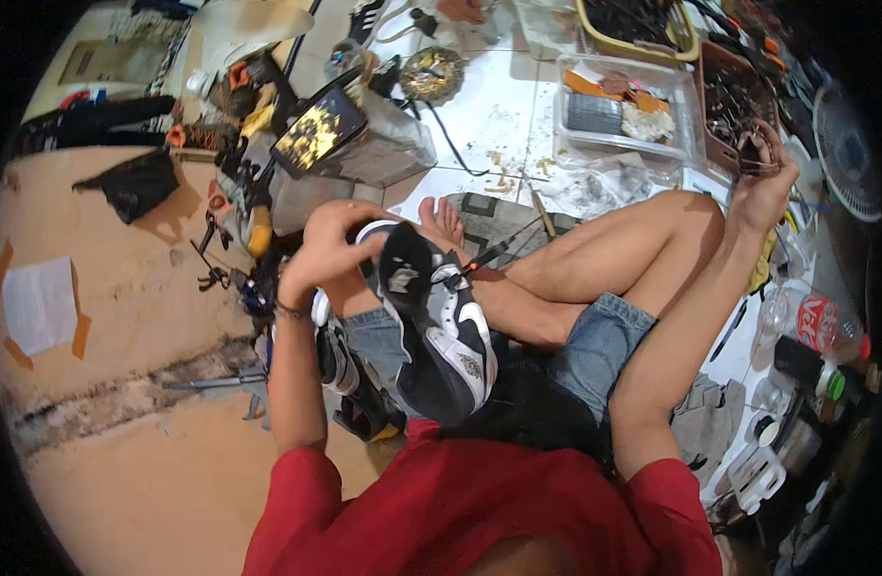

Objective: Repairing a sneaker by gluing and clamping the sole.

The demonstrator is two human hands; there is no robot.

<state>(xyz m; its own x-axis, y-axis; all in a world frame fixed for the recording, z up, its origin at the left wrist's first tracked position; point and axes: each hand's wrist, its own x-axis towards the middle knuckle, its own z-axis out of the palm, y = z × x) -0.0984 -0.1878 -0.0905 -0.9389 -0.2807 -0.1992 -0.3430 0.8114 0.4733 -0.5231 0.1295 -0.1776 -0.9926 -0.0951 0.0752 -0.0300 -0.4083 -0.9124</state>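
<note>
A black, white and grey sneaker (424, 336) rests on my lap, tilted, its opening toward the far end. My left hand (335, 252) grips it at the far left by the opening, fingers bent around the edge. A slim tool with a black and orange handle (489, 257) lies against the sneaker's laces and my leg. At the far right, my right hand (769, 178) is raised beside a brown basket (708, 58). Its fingers are bent around a small dark and metallic thing, too small to name.
Clear plastic box (563, 101) with a grey block and scraps stands ahead. Behind it is a yellow tray (691, 48) of dark items. A tablet-like screen (318, 132) leans on a box at left. Bottles (820, 324) and a fan (849, 154) stand right; more shoes (337, 360) lie left.
</note>
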